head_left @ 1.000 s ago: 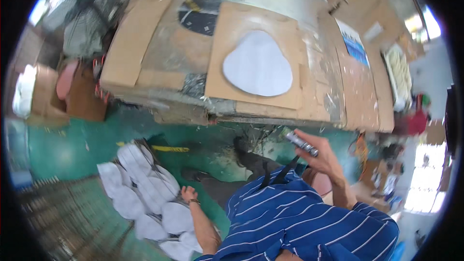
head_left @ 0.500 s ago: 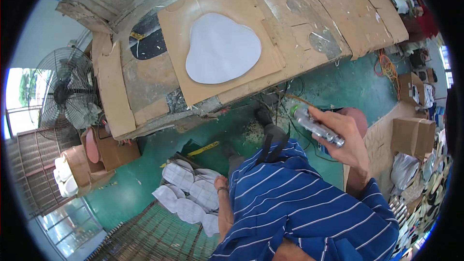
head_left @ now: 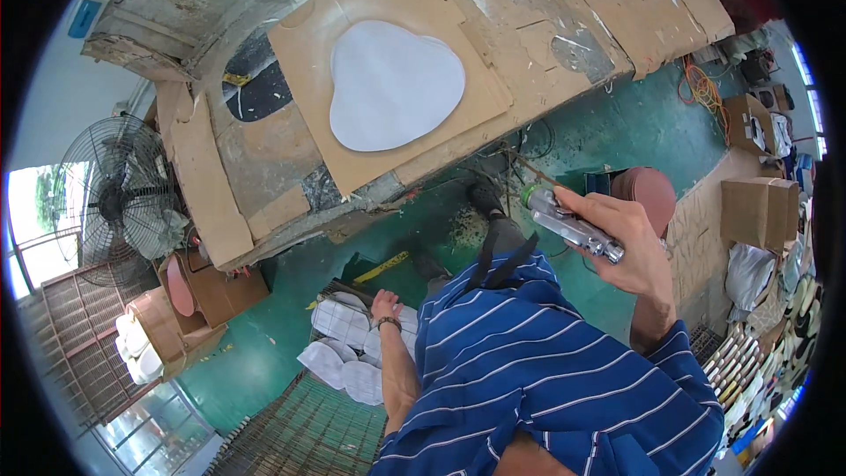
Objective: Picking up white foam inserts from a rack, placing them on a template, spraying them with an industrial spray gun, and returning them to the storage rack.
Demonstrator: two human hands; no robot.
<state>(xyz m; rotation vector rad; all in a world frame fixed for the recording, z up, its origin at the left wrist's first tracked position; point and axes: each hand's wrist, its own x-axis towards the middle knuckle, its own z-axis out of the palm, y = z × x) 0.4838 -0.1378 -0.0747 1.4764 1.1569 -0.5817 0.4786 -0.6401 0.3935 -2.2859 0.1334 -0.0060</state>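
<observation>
One right hand point(head_left: 633, 242) is gripping, partly hiding, a metallic tool point(head_left: 571, 224); left hand point(head_left: 385, 305) is overlapping white pieces point(head_left: 340, 321), grasp unclear.

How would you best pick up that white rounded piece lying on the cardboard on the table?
Probably by its near edge, coming from the person's side: the white piece lies flat on the cardboard sheet, with no handle showing, so its rim seems the natural place to pinch. The right hand is wrapped around a silver tool.
</observation>
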